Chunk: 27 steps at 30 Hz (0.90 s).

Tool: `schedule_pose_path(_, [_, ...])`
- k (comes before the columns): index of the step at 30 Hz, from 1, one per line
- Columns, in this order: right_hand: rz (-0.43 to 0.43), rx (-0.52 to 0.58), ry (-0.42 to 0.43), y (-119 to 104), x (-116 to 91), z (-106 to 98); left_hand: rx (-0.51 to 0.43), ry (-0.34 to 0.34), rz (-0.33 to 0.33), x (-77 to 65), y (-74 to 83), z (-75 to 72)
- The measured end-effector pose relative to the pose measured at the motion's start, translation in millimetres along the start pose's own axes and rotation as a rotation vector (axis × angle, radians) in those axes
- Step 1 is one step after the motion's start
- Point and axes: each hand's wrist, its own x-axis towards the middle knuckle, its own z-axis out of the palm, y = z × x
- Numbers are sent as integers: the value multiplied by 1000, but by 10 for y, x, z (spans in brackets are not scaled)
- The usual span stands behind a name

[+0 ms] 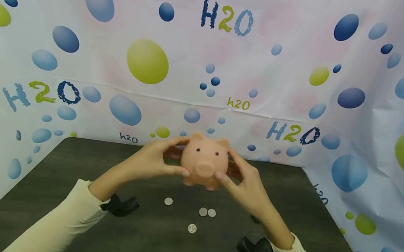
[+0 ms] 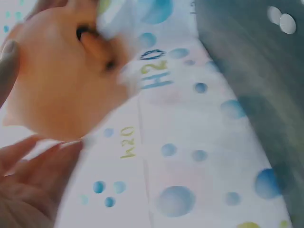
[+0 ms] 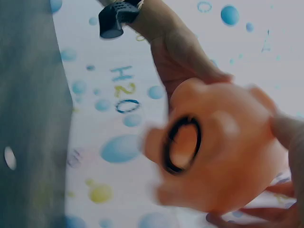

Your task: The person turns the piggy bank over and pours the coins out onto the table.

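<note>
A peach-pink piggy bank [image 1: 205, 159] is held up over the dark table, its snout and eyes turned to the head camera. My left hand [image 1: 151, 158] grips it from the left, thumb low near the front foot. On the other side my right hand [image 1: 249, 185] holds it with the thumb beside the snout and the fingers behind. The right wrist view shows the underside of the piggy bank [image 3: 232, 147], with a black ring around a round spot. Several silver coins [image 1: 192, 228] lie flat on the table below.
The dark table [image 1: 99, 235] is bordered by a white curtain [image 1: 182, 36] printed with blue and green dots. Each wrist wears a black camera, the left wrist camera [image 1: 121, 206] and the right wrist camera [image 1: 256, 249]. A small dark item [image 1: 256, 219] shows partly behind the right forearm.
</note>
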Motion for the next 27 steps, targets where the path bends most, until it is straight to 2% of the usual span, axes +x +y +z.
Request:
schedule_pose_path(2, [-159,-62,46,109,-77,108,64,54,117,-98,-79,83])
schedule_pose_path(4, [-200,-33,7,299,-164,238,103,56,148,-203,-250,229])
schedule_pose_path(5, [-180,-17,-30,397,-212,299,105,31,122,-258,-341,311])
schedule_pose_path(8, [-47,35,-126,617,-342,433,62,-43,6,-392,-558,500])
schedule_pose_path(10, [10,69,-142,675,-380,468,18,-45,-38,-426,-618,552])
schedule_pose_path(14, [37,103,-114,677,-367,455,16,-15,-34,-394,-602,540])
schedule_pose_path(20, [80,140,-146,662,-372,422,69,-47,-58,-405,-577,506])
schedule_pose_path(23, [158,179,-154,671,-395,409,41,-54,-93,-433,-603,513])
schedule_pose_path(27, [299,294,-162,674,-406,389,-54,-69,-196,-438,-630,552])
